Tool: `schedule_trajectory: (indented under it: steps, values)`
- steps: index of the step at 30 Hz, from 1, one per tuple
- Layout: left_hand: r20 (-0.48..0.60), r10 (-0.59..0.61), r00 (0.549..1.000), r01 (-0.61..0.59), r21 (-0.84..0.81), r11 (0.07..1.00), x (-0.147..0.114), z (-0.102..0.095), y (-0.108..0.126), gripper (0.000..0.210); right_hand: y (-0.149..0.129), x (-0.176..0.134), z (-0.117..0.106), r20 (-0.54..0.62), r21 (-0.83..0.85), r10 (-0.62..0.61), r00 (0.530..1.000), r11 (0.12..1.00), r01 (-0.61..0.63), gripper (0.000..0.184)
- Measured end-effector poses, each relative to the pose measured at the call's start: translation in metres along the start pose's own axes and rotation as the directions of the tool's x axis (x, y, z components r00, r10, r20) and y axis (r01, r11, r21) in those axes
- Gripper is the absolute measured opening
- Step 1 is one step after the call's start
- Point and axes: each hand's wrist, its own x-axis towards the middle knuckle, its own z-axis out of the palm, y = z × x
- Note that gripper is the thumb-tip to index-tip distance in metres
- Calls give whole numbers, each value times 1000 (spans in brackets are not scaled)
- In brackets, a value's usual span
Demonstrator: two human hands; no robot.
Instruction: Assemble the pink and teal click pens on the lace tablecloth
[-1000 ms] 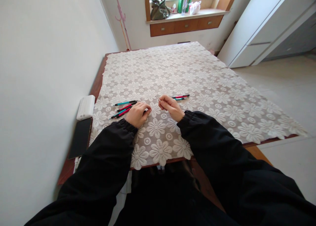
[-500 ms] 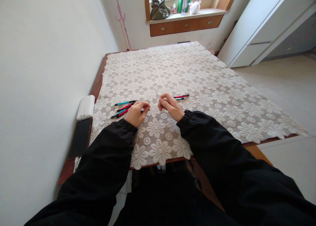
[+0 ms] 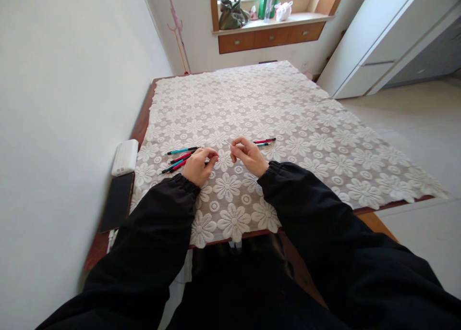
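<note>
Just off the left edge of the white lace tablecloth with raised flower shapes, on the bare reddish-brown wooden rim of the worktop, lies a flat black rectangular slab, with a white round-cornered plastic box just beyond it. On the left part of the tablecloth, near its front edge, a slim turquoise-and-black pen lies slightly aslant, and nearer the front edge several slim red, turquoise and black pens lie close together, their right ends partly hidden by the left hand. Beyond the tablecloth's far left corner stands a thin pink pole with hooks. The left hand is low over the tablecloth, fingers curled and thumb close to the index finger; a dark bit shows under it, and I cannot tell whether it is gripped. Over the middle of the tablecloth's front part, a thin, faint sliver juts leftward from the right hand, whose thumb and bent index finger pinch it; the two hands are apart. Just right of that hand, on the tablecloth, lie a red-and-black pen and, nearer the front edge, a turquoise-and-black one. Past the tablecloth's right side stands a tall white cabinet.
</note>
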Motion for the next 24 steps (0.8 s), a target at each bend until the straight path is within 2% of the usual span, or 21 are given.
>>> schedule_trajectory:
  steps: [4, 10, 14, 18, 21, 24]
  values:
    - [-3, -5, 1000, 5, -3, 1000, 0, 0, 0, 11, -3, -2, 0, 25, 1, -3, 1000, 1000, 3, 37]
    - [-9, 14, 1000, -14, -3, 1000, 0, 0, -1, 11, -4, 0, 1, 2, -25, -41, 999, 999, 41, 41]
    - [-64, -25, 998, 23, -38, 999, 0, 1, -1, 10, 0, -1, -1, 4, -66, -17, 1000, 998, 17, 33]
    - [-182, -76, 980, 52, -134, 990, 1, 1, 2, 10, 1, -5, -3, 28, -310, -66, 997, 948, 71, 23]
    - [-266, -59, 962, 13, -173, 985, 1, 0, 3, 14, 1, -8, -4, 83, -511, -115, 990, 848, 142, 29]
    - [-314, -15, 949, -46, -187, 981, 1, -1, 4, 18, 1, -8, -6, 122, -601, -152, 981, 775, 195, 33]
